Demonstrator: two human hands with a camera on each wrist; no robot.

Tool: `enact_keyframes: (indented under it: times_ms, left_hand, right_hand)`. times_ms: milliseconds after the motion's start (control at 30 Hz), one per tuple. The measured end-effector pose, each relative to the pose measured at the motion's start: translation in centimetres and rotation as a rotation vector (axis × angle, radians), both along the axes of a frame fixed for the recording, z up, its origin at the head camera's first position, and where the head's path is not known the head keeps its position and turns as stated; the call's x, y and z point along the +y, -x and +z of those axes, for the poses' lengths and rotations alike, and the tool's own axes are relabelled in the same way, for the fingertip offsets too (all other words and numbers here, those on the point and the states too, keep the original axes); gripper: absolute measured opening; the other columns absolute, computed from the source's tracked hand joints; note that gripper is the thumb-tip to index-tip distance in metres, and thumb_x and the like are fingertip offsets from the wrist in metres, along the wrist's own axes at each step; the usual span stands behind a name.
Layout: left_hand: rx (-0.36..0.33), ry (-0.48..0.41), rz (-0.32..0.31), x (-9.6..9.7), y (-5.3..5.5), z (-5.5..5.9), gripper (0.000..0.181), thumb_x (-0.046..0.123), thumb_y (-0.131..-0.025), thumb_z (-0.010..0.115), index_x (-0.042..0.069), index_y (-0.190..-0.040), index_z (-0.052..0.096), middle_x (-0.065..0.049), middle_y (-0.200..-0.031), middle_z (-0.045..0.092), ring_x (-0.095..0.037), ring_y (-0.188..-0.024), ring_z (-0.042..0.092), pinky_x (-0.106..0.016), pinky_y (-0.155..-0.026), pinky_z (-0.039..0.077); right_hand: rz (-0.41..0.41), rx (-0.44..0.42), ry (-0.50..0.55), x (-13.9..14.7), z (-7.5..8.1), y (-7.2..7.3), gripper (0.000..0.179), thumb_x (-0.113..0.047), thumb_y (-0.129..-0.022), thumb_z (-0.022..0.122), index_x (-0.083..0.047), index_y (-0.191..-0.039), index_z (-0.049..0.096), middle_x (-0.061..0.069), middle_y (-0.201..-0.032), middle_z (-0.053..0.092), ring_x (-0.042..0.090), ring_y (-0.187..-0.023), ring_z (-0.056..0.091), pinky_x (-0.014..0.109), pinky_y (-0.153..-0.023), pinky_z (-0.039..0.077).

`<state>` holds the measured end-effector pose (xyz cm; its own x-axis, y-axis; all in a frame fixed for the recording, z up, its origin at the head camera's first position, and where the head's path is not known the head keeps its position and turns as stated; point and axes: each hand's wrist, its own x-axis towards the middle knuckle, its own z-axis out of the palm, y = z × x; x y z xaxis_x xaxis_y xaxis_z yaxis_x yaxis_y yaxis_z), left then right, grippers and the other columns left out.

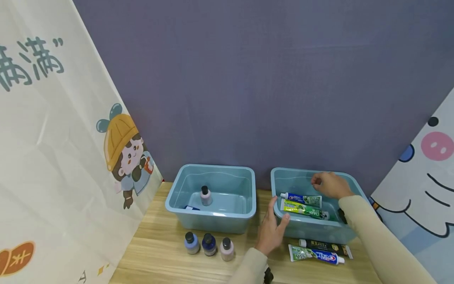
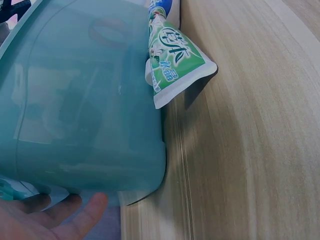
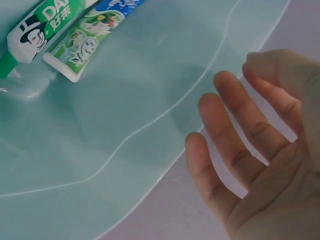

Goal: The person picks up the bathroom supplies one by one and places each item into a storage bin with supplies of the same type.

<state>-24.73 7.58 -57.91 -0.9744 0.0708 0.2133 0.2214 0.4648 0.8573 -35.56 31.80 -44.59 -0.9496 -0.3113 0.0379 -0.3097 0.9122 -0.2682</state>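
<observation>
My right hand (image 1: 331, 185) is over the back of the right blue bin (image 1: 283, 173), fingers loosely bent and holding nothing, as the right wrist view (image 3: 260, 135) confirms. Inside that bin lie a blue-and-green toothpaste tube (image 1: 303, 199) and a yellow-and-green toothpaste tube (image 1: 305, 209). My left hand (image 1: 271, 232) is at the bin's front left corner, fingers spread; whether it touches the wall is hard to tell. On the table before the bin lie a black toothpaste tube (image 1: 326, 247) and a green, white and blue toothpaste tube (image 1: 315, 255).
A second blue bin (image 1: 211, 225) on the left holds a pale bottle (image 1: 205, 196) and a partly hidden dark blue item (image 1: 191, 208). Before it stand a light blue bottle (image 1: 192, 243), a dark blue bottle (image 1: 209, 245) and a pale pink bottle (image 1: 227, 250). A grey-purple backdrop (image 1: 248, 86) rises behind.
</observation>
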Motion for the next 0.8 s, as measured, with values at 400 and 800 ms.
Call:
enact_keyframes:
  times_ms: [400,800]
  left_hand:
    - [0.004,-0.006,0.026,1.3,2.0,0.3,0.065,0.066,-0.103,0.038,0.051,-0.159,0.008,0.0,-0.163,0.04,-0.029,-0.131,0.059,-0.05,-0.095,0.053]
    - [0.013,-0.014,0.013,1.2,2.1,0.3,0.065,0.064,-0.104,0.039,0.05,-0.159,0.007,0.001,-0.164,0.039,-0.029,-0.132,0.058,-0.05,-0.096,0.053]
  right_hand:
    - [0.075,0.053,0.044,0.5,0.9,0.4,0.01,-0.02,-0.096,0.069,-0.015,-0.103,0.075,0.003,-0.095,0.074,0.013,-0.074,0.063,0.042,-0.062,0.053]
    - [0.079,0.155,0.099,-0.4,1.5,-3.3,0.01,-0.019,-0.096,0.07,-0.018,-0.104,0.076,-0.003,-0.092,0.074,0.008,-0.076,0.063,0.034,-0.06,0.052]
